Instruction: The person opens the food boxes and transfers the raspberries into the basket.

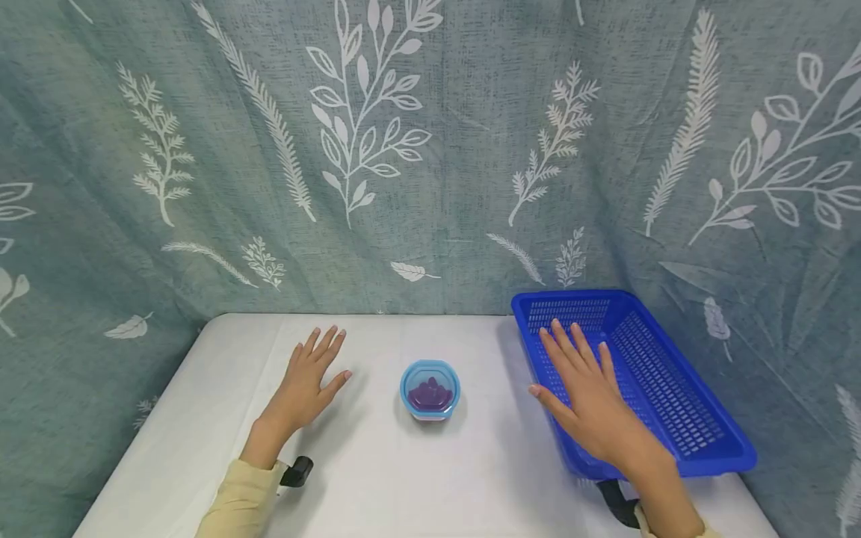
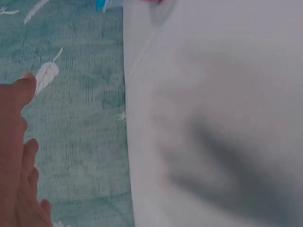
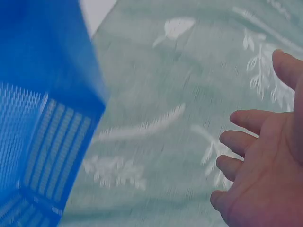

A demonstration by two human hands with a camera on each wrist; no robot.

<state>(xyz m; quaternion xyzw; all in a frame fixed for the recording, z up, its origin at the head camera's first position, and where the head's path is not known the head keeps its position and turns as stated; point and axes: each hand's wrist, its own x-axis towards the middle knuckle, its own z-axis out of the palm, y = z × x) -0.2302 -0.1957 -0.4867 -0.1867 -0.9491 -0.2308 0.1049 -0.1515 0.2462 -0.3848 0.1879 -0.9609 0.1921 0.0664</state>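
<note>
A small round tub [image 1: 430,389] with a light blue rim stands mid-table, something purple showing inside it. To its left, my left hand [image 1: 306,387] hovers over the table with fingers spread, holding nothing; its shadow falls on the white cloth. My right hand [image 1: 592,400] is spread out over the left part of a blue plastic basket [image 1: 679,381], also holding nothing. In the right wrist view the right hand's fingers [image 3: 241,142] are extended, apart from the basket [image 3: 57,151]. Only a blurred edge of the tub [image 2: 100,4] shows in the left wrist view.
A white cloth covers the table [image 1: 377,478]. Behind it hangs a green-grey curtain [image 1: 464,187] with white leaf prints, close to the table's back edge. The basket's far corner reaches that back edge, and its slatted side runs along the table's right edge.
</note>
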